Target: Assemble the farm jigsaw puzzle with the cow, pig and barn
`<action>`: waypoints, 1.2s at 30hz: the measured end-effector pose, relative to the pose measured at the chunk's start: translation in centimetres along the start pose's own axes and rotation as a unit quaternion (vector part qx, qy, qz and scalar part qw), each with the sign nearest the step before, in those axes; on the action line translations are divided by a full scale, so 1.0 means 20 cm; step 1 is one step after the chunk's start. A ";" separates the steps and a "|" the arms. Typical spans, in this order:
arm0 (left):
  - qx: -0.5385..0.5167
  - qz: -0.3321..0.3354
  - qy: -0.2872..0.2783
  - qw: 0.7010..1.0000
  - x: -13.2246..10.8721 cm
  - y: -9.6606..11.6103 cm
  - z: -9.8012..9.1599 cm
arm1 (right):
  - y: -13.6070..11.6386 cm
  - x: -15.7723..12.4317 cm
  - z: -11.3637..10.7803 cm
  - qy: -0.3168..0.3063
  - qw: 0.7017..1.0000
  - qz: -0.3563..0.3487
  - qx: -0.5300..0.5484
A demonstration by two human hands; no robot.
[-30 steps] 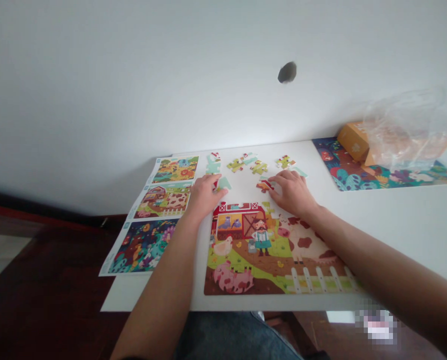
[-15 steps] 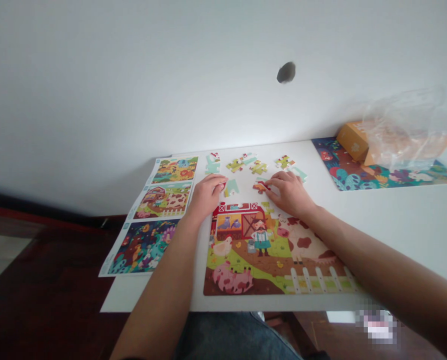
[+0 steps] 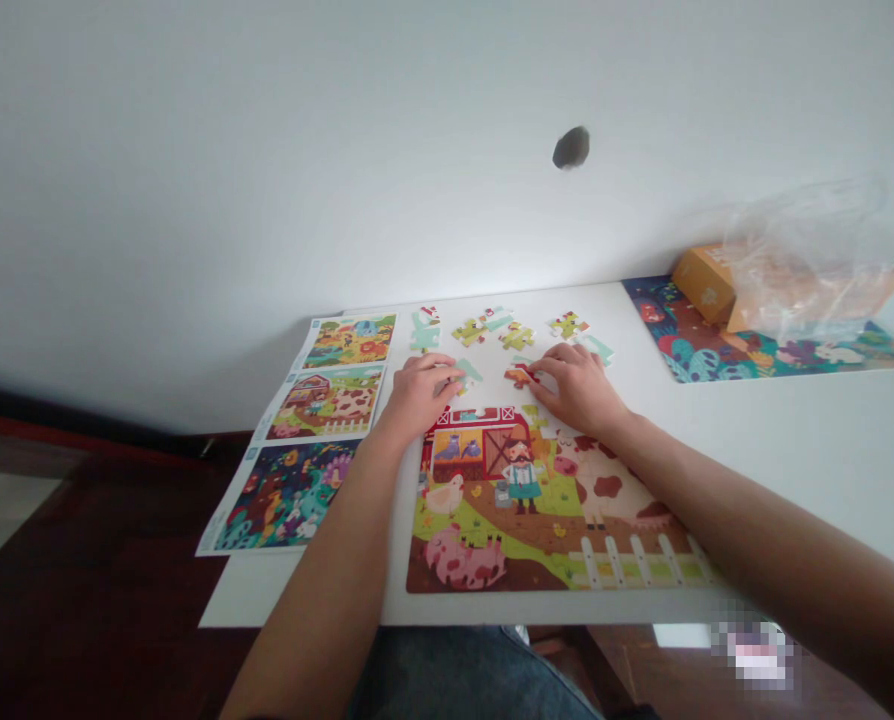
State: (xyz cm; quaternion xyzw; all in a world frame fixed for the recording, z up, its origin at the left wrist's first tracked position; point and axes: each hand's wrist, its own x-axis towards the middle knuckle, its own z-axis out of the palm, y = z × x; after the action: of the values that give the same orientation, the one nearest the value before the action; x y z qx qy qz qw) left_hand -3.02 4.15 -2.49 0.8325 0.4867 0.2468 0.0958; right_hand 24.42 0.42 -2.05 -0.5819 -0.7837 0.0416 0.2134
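A partly assembled farm jigsaw puzzle [image 3: 526,520] lies near the table's front edge, showing a barn, a farmer, a cow and a pig. Just beyond its top left corner, my left hand [image 3: 417,395] has its fingers closed on the edge of a pale green puzzle piece [image 3: 469,374], covering part of it. My right hand [image 3: 580,388] is above the puzzle's top edge, thumb and fingers pinching a red and orange puzzle piece [image 3: 519,376]. Several loose pieces are scattered beyond both hands, among them a yellow-green puzzle piece [image 3: 517,336] and a pale blue-green puzzle piece [image 3: 425,332].
At left, a printed sheet [image 3: 325,403] with three pictures overhangs the white table [image 3: 762,450]. A dark forest picture [image 3: 687,350] lies at the back right, under an orange box [image 3: 706,282] and a clear plastic bag [image 3: 807,270]. The wall [image 3: 417,150] rises behind.
My left hand has shifted slightly right, its fingers now covering more of the pale green piece. My right hand stays almost still at the red and orange piece.
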 end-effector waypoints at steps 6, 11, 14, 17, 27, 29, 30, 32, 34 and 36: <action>0.049 -0.025 0.018 0.998 0.00 0.01 0.01 | 0.01 0.01 0.01 -0.001 1.000 -0.004 0.001; 0.060 -0.033 0.063 0.996 0.00 -0.01 0.00 | 0.02 0.02 0.01 0.000 1.000 -0.006 0.006; 0.052 -0.010 0.030 0.998 0.00 0.00 0.01 | 0.02 0.02 0.01 0.000 1.000 -0.006 0.008; 0.048 0.000 0.001 0.999 0.00 0.01 0.02 | 0.02 0.02 0.01 0.002 1.000 -0.006 0.012; 0.051 -0.016 0.015 0.998 0.00 0.01 0.02 | 0.02 0.01 0.01 0.000 0.999 -0.006 0.036; 0.045 0.004 0.013 0.999 -0.01 0.03 0.02 | 0.03 0.01 0.01 -0.002 0.999 -0.008 0.035; 0.043 0.013 0.013 0.999 -0.01 0.04 0.01 | 0.03 0.01 0.01 -0.002 0.999 -0.010 0.032; 0.040 0.024 0.011 0.999 -0.01 0.05 0.01 | 0.03 0.01 0.00 0.001 1.000 -0.017 0.019; 0.038 0.026 0.008 0.999 -0.01 0.06 0.00 | 0.04 0.01 -0.02 0.007 1.000 -0.029 -0.001; 0.038 0.024 0.003 0.999 -0.01 0.06 0.00 | 0.06 0.00 -0.04 0.007 0.999 -0.037 -0.025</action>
State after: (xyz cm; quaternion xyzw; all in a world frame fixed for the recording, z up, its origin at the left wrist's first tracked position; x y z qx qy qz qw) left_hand -2.26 3.41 -2.10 0.8464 0.4755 0.2331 0.0568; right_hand 25.82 0.70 -1.67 -0.5581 -0.8038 0.0100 0.2057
